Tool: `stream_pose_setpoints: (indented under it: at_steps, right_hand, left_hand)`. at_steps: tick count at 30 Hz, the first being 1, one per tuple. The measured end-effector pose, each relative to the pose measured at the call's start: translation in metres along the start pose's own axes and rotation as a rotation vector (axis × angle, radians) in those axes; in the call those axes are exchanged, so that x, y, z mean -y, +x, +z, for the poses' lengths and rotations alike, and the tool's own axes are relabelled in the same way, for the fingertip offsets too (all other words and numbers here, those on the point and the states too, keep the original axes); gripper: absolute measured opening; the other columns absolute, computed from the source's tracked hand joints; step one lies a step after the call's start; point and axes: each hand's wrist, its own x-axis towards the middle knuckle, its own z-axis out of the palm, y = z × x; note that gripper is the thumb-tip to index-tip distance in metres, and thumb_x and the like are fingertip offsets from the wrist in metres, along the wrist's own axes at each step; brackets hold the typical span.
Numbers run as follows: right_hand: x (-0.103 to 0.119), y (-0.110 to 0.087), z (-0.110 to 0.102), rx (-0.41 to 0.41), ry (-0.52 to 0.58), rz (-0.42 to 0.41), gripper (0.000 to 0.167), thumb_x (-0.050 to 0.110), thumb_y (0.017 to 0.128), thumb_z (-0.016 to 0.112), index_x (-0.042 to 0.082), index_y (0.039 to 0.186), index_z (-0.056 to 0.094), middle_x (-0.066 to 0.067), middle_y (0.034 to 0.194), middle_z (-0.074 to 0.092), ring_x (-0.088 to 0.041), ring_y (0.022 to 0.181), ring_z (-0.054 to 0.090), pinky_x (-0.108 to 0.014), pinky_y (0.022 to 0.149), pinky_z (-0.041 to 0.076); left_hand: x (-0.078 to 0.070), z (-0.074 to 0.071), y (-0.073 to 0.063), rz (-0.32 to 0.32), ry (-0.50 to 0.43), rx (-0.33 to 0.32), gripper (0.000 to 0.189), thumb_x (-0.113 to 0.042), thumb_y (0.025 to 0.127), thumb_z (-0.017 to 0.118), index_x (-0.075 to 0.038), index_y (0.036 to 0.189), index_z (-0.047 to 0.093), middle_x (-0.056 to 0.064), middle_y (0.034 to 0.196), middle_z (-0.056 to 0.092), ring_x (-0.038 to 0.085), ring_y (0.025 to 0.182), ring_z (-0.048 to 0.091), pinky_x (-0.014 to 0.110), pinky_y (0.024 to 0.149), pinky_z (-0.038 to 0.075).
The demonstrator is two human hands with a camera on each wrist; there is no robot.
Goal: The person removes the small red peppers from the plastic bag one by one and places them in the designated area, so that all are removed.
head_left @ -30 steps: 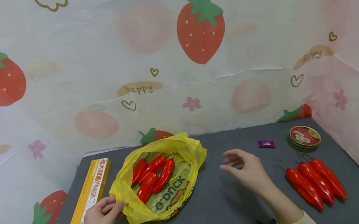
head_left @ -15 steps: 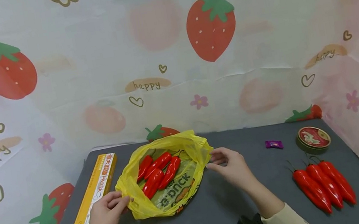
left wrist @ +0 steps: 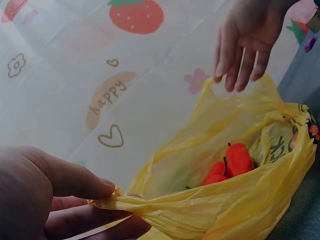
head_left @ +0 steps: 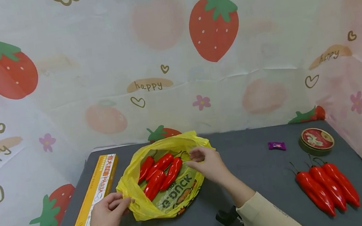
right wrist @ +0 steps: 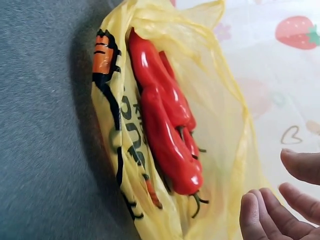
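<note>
A yellow plastic bag (head_left: 141,208) lies wide open on the dark table, holding several glossy red chili peppers (head_left: 155,184) with thin stems. My left hand (head_left: 106,215) pinches the near-left rim of the bag between thumb and fingers, and in the left wrist view that plastic is gathered at the fingertips. Over the bag's right side hovers my right hand (head_left: 208,164), its fingers loosely bent with nothing between them. In the right wrist view the right hand's fingertips (right wrist: 250,212) are beside the peppers' stem ends.
To the left of the bag lies a long yellow and white pasta box (head_left: 95,197). Three more red chili peppers (head_left: 327,186) lie side by side at the right. Behind them are a round tin (head_left: 316,139) and a small purple wrapped candy (head_left: 276,146). A strawberry-print curtain backs the table.
My right hand has moved left, from the table beside the bag to above its opening. The left hand keeps its pinch on the rim. The head view has shifted slightly.
</note>
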Motion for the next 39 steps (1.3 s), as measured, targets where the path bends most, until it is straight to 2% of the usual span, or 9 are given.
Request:
stream_pose_setpoints:
  at_steps: [5,10,13,18,24,31,35,39]
  right_hand:
    - [0.002,0.018,0.015,0.021,0.058,0.051,0.036,0.022,0.09,0.077,0.004,0.121,0.068,-0.016,0.113,0.069,-0.027,0.099,0.069,-0.037,0.078,0.06]
    - [0.003,0.032,0.029,0.007,0.094,0.141,0.037,0.025,0.089,0.079,0.006,0.12,0.067,-0.012,0.107,0.067,-0.024,0.09,0.069,-0.034,0.07,0.059]
    - [0.001,0.038,0.037,-0.014,0.107,0.19,0.039,0.026,0.088,0.08,0.009,0.121,0.067,-0.014,0.11,0.066,-0.026,0.085,0.07,-0.036,0.07,0.06]
    - [-0.005,0.046,0.05,-0.013,0.165,0.232,0.046,0.023,0.089,0.079,0.005,0.128,0.061,-0.02,0.117,0.061,-0.025,0.077,0.067,-0.045,0.075,0.061]
    - [-0.009,0.053,0.06,-0.045,0.076,0.265,0.046,0.023,0.09,0.077,0.003,0.128,0.061,-0.02,0.121,0.06,-0.022,0.08,0.062,-0.037,0.07,0.054]
    - [-0.01,0.057,0.07,-0.084,-0.009,0.337,0.043,0.026,0.086,0.082,0.007,0.122,0.067,-0.012,0.11,0.065,-0.024,0.077,0.058,-0.032,0.061,0.048]
    - [-0.013,0.057,0.074,-0.074,-0.055,0.361,0.042,0.025,0.082,0.086,0.01,0.117,0.07,-0.012,0.116,0.065,-0.025,0.084,0.057,-0.033,0.064,0.05]
    - [-0.016,0.057,0.075,-0.06,-0.042,0.377,0.043,0.021,0.08,0.087,0.011,0.118,0.07,-0.014,0.119,0.064,-0.026,0.086,0.057,-0.034,0.065,0.05]
  left_hand:
    - [0.001,0.001,0.001,0.003,-0.006,0.002,0.032,-0.022,0.094,0.072,0.003,0.115,0.068,0.01,0.097,0.078,0.011,0.079,0.072,0.023,0.071,0.059]
    - [0.002,0.001,0.002,-0.007,-0.003,0.003,0.033,-0.023,0.094,0.073,0.002,0.115,0.068,0.009,0.097,0.078,0.012,0.08,0.072,0.023,0.071,0.059]
    - [0.003,0.002,0.003,-0.01,0.003,0.012,0.034,-0.025,0.094,0.073,0.002,0.115,0.068,0.009,0.096,0.078,0.013,0.08,0.071,0.022,0.07,0.059]
    - [0.002,0.003,0.004,-0.01,0.014,0.019,0.036,-0.027,0.094,0.072,0.002,0.116,0.067,0.008,0.095,0.078,0.013,0.081,0.071,0.022,0.07,0.059]
    - [0.001,0.004,0.004,-0.007,0.018,0.019,0.037,-0.027,0.094,0.072,0.002,0.117,0.067,0.009,0.096,0.078,0.014,0.081,0.071,0.024,0.071,0.059]
    - [0.003,0.004,0.005,0.0,0.023,0.016,0.037,-0.026,0.094,0.072,0.002,0.117,0.068,0.009,0.095,0.078,0.015,0.081,0.071,0.025,0.071,0.06]
    - [0.004,0.003,0.004,0.0,0.027,0.012,0.037,-0.027,0.094,0.072,0.002,0.116,0.068,0.009,0.095,0.078,0.016,0.082,0.071,0.023,0.07,0.059]
    - [0.003,0.002,0.003,0.001,0.037,0.01,0.036,-0.027,0.094,0.073,0.001,0.115,0.068,0.009,0.095,0.078,0.016,0.082,0.071,0.019,0.069,0.056]
